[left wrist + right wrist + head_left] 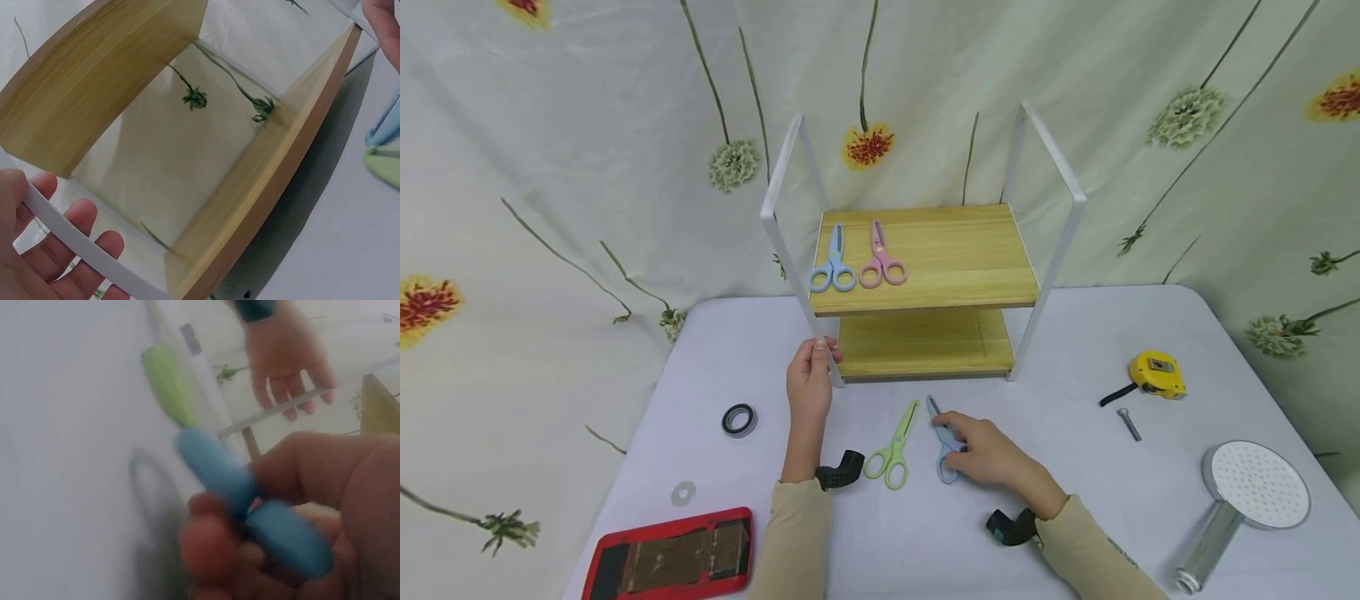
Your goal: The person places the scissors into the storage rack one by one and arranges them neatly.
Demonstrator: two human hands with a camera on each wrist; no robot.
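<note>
A two-tier wooden shelf [962,258] with white metal side frames stands at the back of the table. My left hand [809,385] grips its front left post [80,249], fingers curled round the white bar. On the upper board lie light blue scissors [835,262] and pink scissors [878,252], tips pointing back. In front of the shelf, my right hand [988,452] pinches another pair of blue scissors [219,475] between thumb and fingers. Green scissors [895,450] lie on the table between the two hands.
At left are a black-rimmed ring [731,412], a flat grey washer [674,494] and a red case [745,546]. To the right sit a yellow tape measure [1156,375], a bolt [1128,424] and a shower head [1255,483]. A flower-printed cloth [647,125] hangs behind.
</note>
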